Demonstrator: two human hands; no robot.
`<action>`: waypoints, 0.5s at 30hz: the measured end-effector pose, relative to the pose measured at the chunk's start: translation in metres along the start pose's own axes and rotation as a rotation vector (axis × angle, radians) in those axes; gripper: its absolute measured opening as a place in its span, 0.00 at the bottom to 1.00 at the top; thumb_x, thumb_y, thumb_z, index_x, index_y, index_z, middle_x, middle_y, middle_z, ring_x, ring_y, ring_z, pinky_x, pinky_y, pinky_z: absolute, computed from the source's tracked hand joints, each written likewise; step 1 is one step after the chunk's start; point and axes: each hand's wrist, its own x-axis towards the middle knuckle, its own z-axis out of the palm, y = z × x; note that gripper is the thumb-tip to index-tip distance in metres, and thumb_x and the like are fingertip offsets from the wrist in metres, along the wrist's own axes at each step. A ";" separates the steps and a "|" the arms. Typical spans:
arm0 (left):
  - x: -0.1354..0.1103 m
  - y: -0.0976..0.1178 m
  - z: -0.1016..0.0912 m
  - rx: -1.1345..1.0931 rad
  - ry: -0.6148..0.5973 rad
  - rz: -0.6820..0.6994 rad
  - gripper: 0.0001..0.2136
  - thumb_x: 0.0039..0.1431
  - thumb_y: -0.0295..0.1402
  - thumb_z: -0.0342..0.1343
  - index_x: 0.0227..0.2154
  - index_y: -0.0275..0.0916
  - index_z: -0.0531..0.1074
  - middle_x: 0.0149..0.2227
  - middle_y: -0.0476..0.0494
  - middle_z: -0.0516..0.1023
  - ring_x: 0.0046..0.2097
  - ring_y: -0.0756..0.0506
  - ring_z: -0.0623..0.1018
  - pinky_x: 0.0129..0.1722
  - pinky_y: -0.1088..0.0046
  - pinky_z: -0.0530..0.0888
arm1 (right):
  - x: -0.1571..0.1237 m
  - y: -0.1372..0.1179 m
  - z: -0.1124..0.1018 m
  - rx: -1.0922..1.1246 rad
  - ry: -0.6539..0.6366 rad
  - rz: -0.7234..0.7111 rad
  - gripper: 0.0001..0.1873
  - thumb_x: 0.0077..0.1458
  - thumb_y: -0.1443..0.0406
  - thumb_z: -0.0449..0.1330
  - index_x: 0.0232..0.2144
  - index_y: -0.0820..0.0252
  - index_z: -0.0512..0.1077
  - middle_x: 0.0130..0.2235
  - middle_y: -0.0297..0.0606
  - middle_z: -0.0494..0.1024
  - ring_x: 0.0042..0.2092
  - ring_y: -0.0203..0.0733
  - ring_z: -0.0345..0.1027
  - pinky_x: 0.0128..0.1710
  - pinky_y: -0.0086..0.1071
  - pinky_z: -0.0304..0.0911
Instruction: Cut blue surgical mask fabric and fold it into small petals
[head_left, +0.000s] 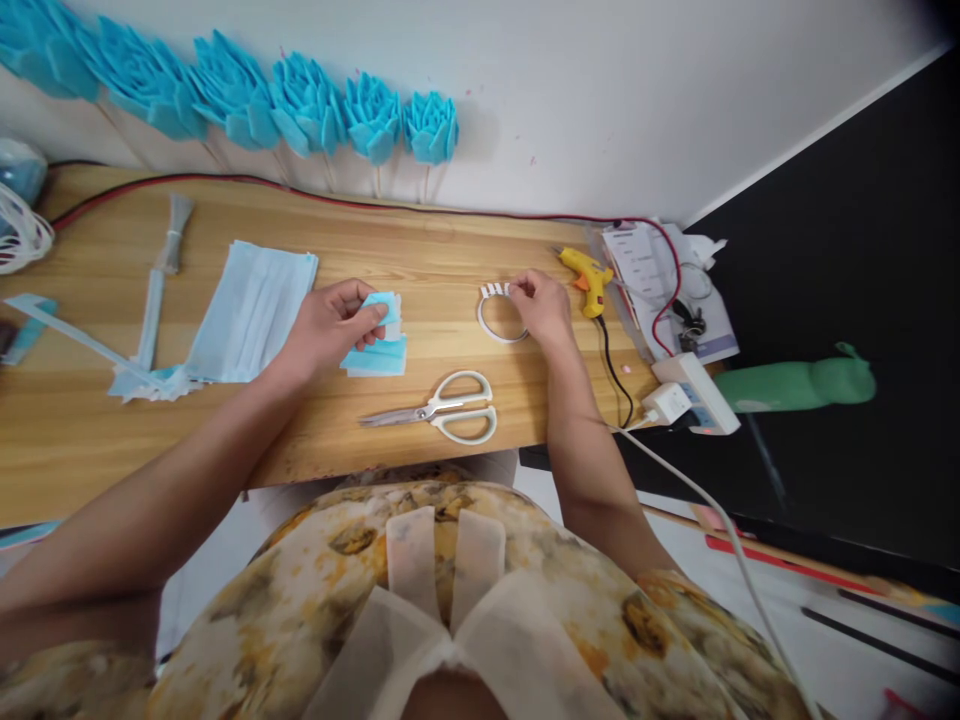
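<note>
My left hand (pixel 326 325) rests on the wooden table (pixel 420 255) with its fingers pinched on a small folded piece of light blue mask fabric (pixel 384 308), lifted from a stack of blue pieces (pixel 379 357). My right hand (pixel 541 308) lies further right, fingers closed on the top of a white roll of tape (pixel 496 318) lying flat on the table. White-handled scissors (pixel 446 408) lie shut near the front edge between my two arms.
A pile of blue face masks (pixel 251 310) lies left of my left hand. A yellow glue gun (pixel 587 277), papers and a power strip (pixel 697 392) are at the right end. Blue fabric flowers (pixel 300 100) lean against the wall. Cut strips (pixel 154 300) lie far left.
</note>
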 end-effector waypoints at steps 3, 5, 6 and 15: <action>-0.001 0.003 0.002 -0.028 0.034 -0.018 0.09 0.52 0.35 0.65 0.27 0.40 0.71 0.21 0.51 0.76 0.20 0.53 0.70 0.21 0.78 0.68 | -0.004 -0.003 0.001 -0.024 0.028 0.002 0.06 0.63 0.65 0.59 0.37 0.58 0.77 0.40 0.42 0.84 0.41 0.48 0.75 0.43 0.39 0.66; -0.001 0.005 0.003 -0.038 0.055 -0.037 0.07 0.51 0.33 0.64 0.26 0.39 0.71 0.20 0.51 0.76 0.20 0.53 0.70 0.21 0.79 0.68 | -0.004 -0.002 0.004 -0.054 0.055 0.011 0.07 0.64 0.65 0.57 0.38 0.57 0.75 0.40 0.43 0.84 0.41 0.49 0.75 0.44 0.41 0.66; -0.001 0.005 0.004 -0.041 0.061 -0.047 0.07 0.52 0.32 0.64 0.26 0.39 0.71 0.19 0.51 0.76 0.19 0.53 0.70 0.20 0.79 0.67 | -0.004 0.000 0.005 -0.065 0.067 0.012 0.07 0.65 0.64 0.56 0.38 0.57 0.75 0.40 0.44 0.83 0.41 0.50 0.75 0.45 0.42 0.66; -0.003 0.011 0.003 -0.070 -0.002 -0.068 0.09 0.56 0.30 0.65 0.25 0.38 0.70 0.20 0.51 0.75 0.20 0.54 0.70 0.22 0.79 0.67 | -0.004 -0.009 0.001 0.375 0.238 -0.116 0.12 0.64 0.55 0.58 0.33 0.54 0.71 0.35 0.38 0.79 0.36 0.42 0.72 0.41 0.39 0.70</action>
